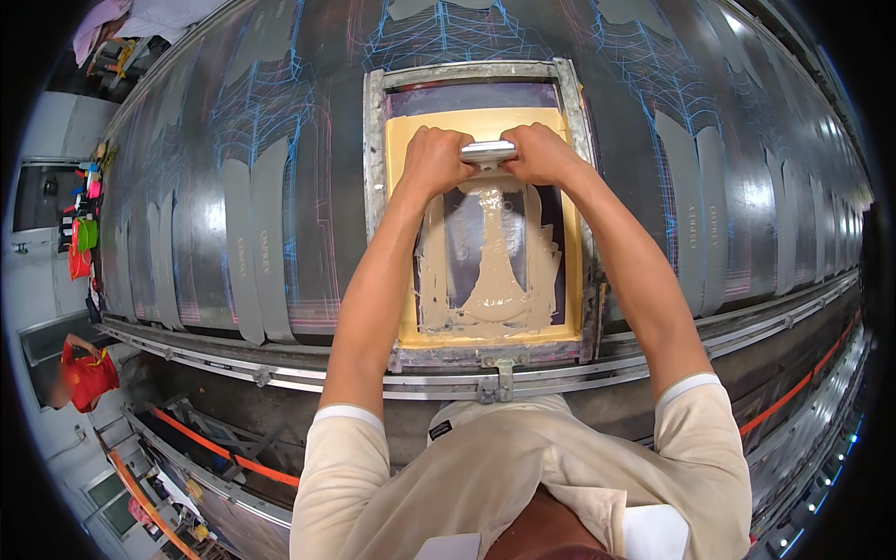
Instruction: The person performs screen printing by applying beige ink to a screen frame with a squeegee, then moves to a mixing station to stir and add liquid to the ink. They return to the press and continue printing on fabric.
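Toward the far end of the frame (375, 140), left hand (435, 161) and right hand (544, 155) clenched the squeegee (487, 148) — beige paste (497, 280) stretched toward the frame's near end — and uneven pressure might have streaked it.

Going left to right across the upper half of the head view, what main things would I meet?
A green item, a pair of grey strips, the frame's left rail, left hand, metal bar, right hand, the frame's right rail, another pair of grey strips.
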### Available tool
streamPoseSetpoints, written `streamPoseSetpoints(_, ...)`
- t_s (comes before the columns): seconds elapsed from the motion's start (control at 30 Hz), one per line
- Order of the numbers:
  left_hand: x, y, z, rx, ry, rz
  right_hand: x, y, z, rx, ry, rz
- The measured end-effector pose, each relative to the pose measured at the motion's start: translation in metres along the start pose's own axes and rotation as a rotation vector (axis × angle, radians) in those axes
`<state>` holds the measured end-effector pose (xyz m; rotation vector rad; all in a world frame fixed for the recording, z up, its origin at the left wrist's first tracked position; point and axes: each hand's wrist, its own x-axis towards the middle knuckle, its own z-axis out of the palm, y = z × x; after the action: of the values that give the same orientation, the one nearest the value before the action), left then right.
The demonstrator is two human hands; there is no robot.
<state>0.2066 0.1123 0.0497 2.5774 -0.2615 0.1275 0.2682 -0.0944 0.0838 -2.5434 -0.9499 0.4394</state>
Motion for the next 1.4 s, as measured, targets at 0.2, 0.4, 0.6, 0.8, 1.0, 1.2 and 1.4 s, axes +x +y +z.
streamPoseSetpoints(0.2, -0.106, 0.048, 0.019, -0.049, 0.023, 0.035, -0.096, -0.019, 0.049, 0.049, 0.066, -0.164)
streamPoseSetpoints(0.4, -0.192, 0.083, 0.023, -0.138, -0.013, 0.033, -0.186, -0.063, 0.053, 0.229, -0.032, 0.005)
streamPoseSetpoints(0.6, -0.105, 0.048, 0.004, -0.144, 0.119, 0.051, -0.170, 0.040, 0.023, -0.053, 0.767, 0.537)
streamPoseSetpoints(0.8, -0.036, 0.008, -0.005, -0.103, 0.087, 0.054, -0.171, 0.050, 0.048, 0.288, 0.668, 0.700)
streamPoseSetpoints(1.0, -0.138, 0.055, 0.024, -0.161, 0.252, 0.165, -0.173, 0.042, 0.011, 0.331, 0.704, 0.674)
streamPoseSetpoints(1.2, -0.245, 0.128, 0.047, -0.060, 0.294, 0.042, -0.177, 0.061, 0.021, 0.527, 0.723, 0.598)
streamPoseSetpoints(1.4, -0.247, 0.141, 0.033, 0.052, 0.234, -0.046, -0.187, 0.071, 0.066, 0.808, 0.711, 0.472)
